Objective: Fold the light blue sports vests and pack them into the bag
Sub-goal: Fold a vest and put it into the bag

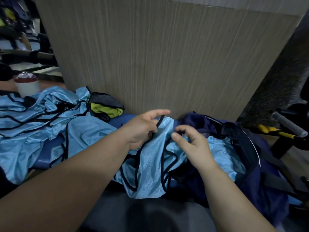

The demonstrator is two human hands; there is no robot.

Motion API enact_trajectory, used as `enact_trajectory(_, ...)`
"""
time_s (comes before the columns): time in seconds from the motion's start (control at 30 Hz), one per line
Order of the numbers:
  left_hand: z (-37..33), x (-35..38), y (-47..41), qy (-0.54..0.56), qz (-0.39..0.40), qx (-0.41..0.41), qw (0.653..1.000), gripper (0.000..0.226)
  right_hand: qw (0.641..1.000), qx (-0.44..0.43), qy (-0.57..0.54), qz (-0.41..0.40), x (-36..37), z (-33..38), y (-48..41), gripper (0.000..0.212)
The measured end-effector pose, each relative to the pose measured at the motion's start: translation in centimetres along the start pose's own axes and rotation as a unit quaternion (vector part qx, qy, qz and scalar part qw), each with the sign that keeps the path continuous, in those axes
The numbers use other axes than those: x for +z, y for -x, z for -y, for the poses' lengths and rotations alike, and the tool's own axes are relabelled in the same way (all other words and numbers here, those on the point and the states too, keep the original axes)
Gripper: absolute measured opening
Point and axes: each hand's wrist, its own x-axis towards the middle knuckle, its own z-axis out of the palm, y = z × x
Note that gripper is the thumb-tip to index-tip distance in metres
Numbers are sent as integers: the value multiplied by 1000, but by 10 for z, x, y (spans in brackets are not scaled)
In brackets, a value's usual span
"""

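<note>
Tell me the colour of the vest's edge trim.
Black trim on the light blue vest; head view.

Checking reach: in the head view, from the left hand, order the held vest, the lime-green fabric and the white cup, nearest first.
1. Light blue vest, gripped by the left hand.
2. Lime-green fabric, back left.
3. White cup, far left.

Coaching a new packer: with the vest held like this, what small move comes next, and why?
Probably draw the hands apart to stretch the vest flat for folding. The left hand grips its black-trimmed edge, the right hand pinches it close by, and the vest hangs crumpled below them, unfolded, beside the open bag.
</note>
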Motion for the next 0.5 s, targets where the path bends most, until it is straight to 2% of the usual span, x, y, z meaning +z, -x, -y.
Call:
enact_trajectory(0.07,0,3,3,12,40,6,999,73,999,34,-16,29,4,5,1,21)
enact_trajectory(0.13,-1,5,5,28,68,14,997,78,994,98,-8,52,6,5,1,48)
enact_trajectory(0.2,-1,6,5,37,83,22,996,80,982,171,-20,74,7,-1,-1,64)
enact_trajectory(0.3,-1,9,3,38,86,22,995,81,950,233,-182,104,9,2,-1,79)
enact_trajectory(0.37,-1,10,3,4,74,28,997,82,934,205,-271,109,9,3,-1,70)
enact_trajectory(0.5,-2,12,2,-53,15,21,998,75,913,181,-362,52,4,6,-3,16)
